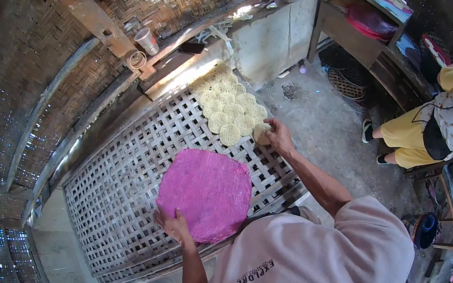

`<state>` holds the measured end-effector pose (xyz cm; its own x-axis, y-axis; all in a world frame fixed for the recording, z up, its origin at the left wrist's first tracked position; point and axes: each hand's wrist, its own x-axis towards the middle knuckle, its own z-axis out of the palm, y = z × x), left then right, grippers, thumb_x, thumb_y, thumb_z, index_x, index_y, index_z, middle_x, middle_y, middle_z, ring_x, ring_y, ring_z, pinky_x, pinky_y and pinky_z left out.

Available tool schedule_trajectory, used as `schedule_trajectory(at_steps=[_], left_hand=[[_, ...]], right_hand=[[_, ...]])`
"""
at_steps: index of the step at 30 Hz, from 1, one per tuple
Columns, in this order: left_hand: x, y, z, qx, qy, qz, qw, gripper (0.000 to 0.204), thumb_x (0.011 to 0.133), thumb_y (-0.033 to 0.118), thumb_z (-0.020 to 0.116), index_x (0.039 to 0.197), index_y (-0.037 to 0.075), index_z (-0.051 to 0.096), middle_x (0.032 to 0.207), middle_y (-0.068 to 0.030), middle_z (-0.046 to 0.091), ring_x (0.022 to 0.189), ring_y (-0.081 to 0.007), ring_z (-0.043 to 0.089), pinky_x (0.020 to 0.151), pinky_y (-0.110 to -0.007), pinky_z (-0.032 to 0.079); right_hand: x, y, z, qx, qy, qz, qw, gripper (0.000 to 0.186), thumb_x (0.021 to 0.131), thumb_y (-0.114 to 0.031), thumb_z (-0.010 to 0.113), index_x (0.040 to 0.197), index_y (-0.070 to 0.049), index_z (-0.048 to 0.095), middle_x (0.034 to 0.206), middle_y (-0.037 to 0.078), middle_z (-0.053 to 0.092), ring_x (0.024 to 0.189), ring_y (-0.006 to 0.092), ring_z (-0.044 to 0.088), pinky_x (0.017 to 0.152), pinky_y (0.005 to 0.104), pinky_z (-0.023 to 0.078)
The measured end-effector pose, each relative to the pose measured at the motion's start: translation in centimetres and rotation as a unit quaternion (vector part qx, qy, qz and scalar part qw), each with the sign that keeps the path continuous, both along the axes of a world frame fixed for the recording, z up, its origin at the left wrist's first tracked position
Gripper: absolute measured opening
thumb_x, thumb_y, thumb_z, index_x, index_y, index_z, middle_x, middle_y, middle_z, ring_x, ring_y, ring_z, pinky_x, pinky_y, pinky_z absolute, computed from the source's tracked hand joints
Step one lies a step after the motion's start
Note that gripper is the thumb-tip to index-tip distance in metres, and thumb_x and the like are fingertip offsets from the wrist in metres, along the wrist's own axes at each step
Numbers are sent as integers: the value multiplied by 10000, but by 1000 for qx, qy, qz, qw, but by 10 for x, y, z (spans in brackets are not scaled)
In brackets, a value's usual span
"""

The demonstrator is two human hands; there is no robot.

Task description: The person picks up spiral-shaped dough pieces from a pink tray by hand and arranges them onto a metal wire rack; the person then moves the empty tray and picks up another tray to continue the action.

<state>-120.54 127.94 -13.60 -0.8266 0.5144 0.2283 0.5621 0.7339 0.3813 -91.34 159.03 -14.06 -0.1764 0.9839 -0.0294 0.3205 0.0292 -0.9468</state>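
Note:
My right hand pinches the edge of a round, pale yellow, grainy cracker at the right side of a woven bamboo rack. Just beyond it, several similar crackers lie close together in rows toward the wall. In front of me, a wide, roughly round pink slab with a wrinkled surface covers the rack's near part. My left hand holds its left rim, thumb over the top and fingers along the edge. What lies under the slab is hidden.
A ledge along the woven wall carries a plastic cup and a roll of tape. On the right stands a wooden shelf, with a wire basket beside it. A person in yellow trousers sits at the far right.

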Motion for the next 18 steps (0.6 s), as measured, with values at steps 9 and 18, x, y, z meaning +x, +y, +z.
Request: schedule_trajectory(at_steps=[9,18], left_hand=[[-4,-19,-8,9,2,17,1000,668,742,155,759,1338,-2,502,1265,-223,551,1204,-405,481,1022,-500,381],[-32,-23,-41,85,52,-9,995,521,701,54,743,1209,28,629,1068,-215,620,984,-390,578,868,-468,461]], right_hand=[[2,-3,11,232,-173,3,957,308,831,-125,630,1134,-71,638,1056,162,662,972,371,594,911,452,468],[26,-50,23,290,-240,-70,924,329,869,-197,640,1165,-55,618,1208,143,585,1090,347,532,952,450,422]])
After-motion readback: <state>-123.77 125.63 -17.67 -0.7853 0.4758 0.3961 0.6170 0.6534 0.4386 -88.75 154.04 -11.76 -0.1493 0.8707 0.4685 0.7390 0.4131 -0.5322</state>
